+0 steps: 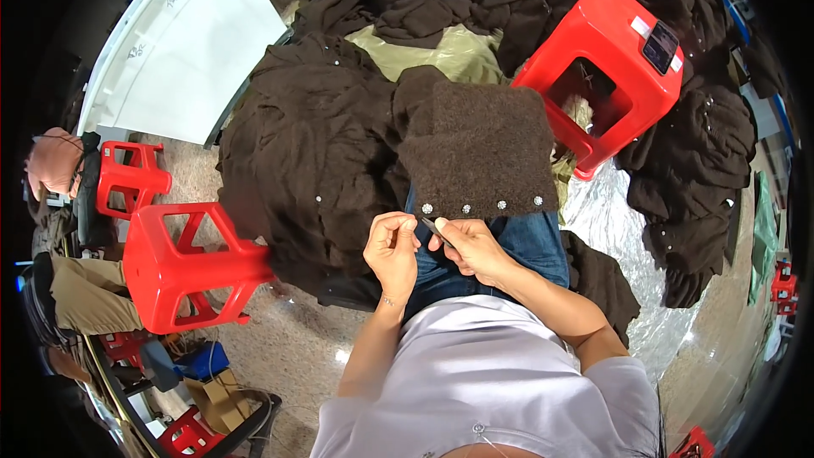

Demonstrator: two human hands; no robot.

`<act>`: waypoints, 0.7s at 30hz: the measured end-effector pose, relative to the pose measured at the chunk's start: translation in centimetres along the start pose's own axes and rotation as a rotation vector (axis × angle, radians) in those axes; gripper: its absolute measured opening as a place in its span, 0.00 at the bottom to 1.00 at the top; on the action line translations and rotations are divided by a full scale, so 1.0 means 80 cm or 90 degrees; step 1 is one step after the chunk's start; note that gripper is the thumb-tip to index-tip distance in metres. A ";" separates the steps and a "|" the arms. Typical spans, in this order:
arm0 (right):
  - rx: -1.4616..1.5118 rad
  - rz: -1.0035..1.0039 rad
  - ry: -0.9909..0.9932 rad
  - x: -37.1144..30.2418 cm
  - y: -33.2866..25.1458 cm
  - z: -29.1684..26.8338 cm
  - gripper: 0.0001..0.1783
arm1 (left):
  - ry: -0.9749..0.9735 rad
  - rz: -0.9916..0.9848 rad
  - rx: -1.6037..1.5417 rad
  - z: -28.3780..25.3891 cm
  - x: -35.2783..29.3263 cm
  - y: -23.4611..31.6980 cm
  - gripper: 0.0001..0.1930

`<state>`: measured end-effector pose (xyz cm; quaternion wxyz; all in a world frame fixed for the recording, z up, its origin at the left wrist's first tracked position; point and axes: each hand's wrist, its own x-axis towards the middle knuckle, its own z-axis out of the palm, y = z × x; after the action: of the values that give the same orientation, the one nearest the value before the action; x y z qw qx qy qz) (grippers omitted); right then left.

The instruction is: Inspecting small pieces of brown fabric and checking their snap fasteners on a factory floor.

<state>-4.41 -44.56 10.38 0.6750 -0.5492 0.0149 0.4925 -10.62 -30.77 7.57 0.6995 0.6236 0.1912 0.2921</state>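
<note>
A dark brown knitted garment (479, 140) lies folded over my lap, its near edge set with several round sparkly buttons (466, 209). Just below the leftmost button, my left hand (393, 250) is closed in a pinch; whatever is between thumb and fingertips is too small to make out. My right hand (473, 250) grips a small, narrow dark tool that looks like thread snips (443, 236), its tip pointing up toward that button. Fingers hide most of the tool. Both hands are close together, over my jeans.
Large heaps of brown garments (309, 136) surround my knees. A red stool (606, 59) with a phone (660, 47) on top stands at far right; another red stool (182, 263) is at left. Beyond it is a white panel (195, 42). A person's leg (93, 293) shows at the left edge.
</note>
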 end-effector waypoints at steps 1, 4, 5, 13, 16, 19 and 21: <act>0.001 0.000 0.000 0.002 0.001 0.002 0.25 | 0.001 -0.003 -0.005 0.000 -0.001 -0.001 0.02; -0.045 -0.023 0.033 0.005 0.002 0.005 0.25 | 0.000 -0.002 0.001 0.002 -0.002 0.001 0.02; -0.045 -0.042 0.046 0.005 0.001 0.005 0.25 | 0.000 -0.002 0.001 0.002 -0.002 0.000 0.02; -0.103 -0.101 0.111 0.011 0.006 0.002 0.24 | 0.000 -0.015 0.023 0.000 -0.005 0.004 0.03; -0.349 -0.261 0.208 0.010 0.005 0.005 0.22 | -0.003 -0.021 -0.001 0.001 -0.005 0.005 0.03; -0.465 -0.338 0.246 0.001 -0.002 0.010 0.19 | 0.007 -0.035 -0.014 0.002 -0.005 0.010 0.04; -0.494 -0.390 0.256 0.002 -0.002 0.010 0.18 | 0.003 -0.039 -0.014 0.002 -0.004 0.011 0.04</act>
<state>-4.65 -43.88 10.70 0.5192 -0.8211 -0.2002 0.1273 -10.91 -31.10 8.43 0.7144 0.6091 0.2086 0.2740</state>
